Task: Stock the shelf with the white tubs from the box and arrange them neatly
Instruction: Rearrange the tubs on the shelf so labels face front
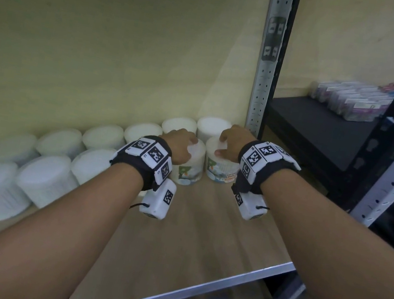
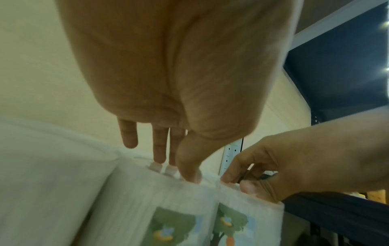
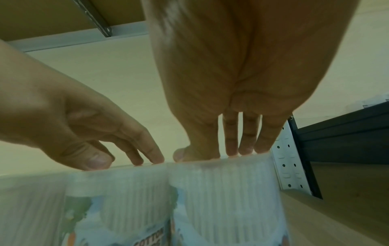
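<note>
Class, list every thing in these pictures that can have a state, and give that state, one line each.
left hand, grips the left tub's lid from above
right hand, grips the right tub's lid from above
left tub, upright on the shelf, lid on, label facing front
right tub, upright, lid on, beside the left tub
other tubs, upright in two rows, lids on
shelf, partly stocked

white tubs [image 1: 58, 141] upright, two rows on shelf [image 1: 205, 232].

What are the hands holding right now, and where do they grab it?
Each grips one white tub on the shelf, from above by its lid: the left hand the left tub, the right hand the right tub.
</note>
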Action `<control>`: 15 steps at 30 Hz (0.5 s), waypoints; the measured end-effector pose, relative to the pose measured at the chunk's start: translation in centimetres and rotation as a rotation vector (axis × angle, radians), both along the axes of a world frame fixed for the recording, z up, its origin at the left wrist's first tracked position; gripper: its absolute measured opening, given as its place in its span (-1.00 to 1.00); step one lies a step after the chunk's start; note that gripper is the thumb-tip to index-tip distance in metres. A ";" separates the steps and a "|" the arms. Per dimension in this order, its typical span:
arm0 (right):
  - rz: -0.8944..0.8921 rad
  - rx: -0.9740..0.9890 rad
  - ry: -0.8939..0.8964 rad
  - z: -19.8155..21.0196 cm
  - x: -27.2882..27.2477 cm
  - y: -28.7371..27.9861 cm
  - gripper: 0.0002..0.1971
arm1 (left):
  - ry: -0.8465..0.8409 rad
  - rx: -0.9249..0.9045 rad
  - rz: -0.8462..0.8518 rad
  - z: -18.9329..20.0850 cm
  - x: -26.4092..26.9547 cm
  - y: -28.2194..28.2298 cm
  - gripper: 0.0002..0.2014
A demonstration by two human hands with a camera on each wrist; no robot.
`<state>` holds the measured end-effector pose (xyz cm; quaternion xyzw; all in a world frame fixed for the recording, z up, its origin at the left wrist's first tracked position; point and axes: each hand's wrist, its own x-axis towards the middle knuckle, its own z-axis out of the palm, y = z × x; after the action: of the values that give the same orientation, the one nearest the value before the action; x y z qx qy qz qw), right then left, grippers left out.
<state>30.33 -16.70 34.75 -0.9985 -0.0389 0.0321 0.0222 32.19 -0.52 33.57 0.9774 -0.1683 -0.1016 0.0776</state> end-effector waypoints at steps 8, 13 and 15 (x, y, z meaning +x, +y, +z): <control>0.012 -0.008 -0.004 -0.2 0.0 -0.2 -0.47 | -0.168 -0.183 0.129 0.0 -0.1 0.0 -0.54; 0.012 -0.014 0.007 -0.1 0.3 -0.1 -0.47 | -0.244 -0.092 0.200 -1.4 -0.4 -1.1 -0.45; 0.013 -0.012 0.011 -0.1 0.3 -0.1 -0.47 | -0.251 -0.033 0.194 -1.9 -0.3 -1.5 -0.44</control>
<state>30.66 -16.78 34.67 -0.9981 -0.0452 0.0378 0.0162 31.84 -2.00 31.70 0.9927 -0.0831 0.0321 0.0815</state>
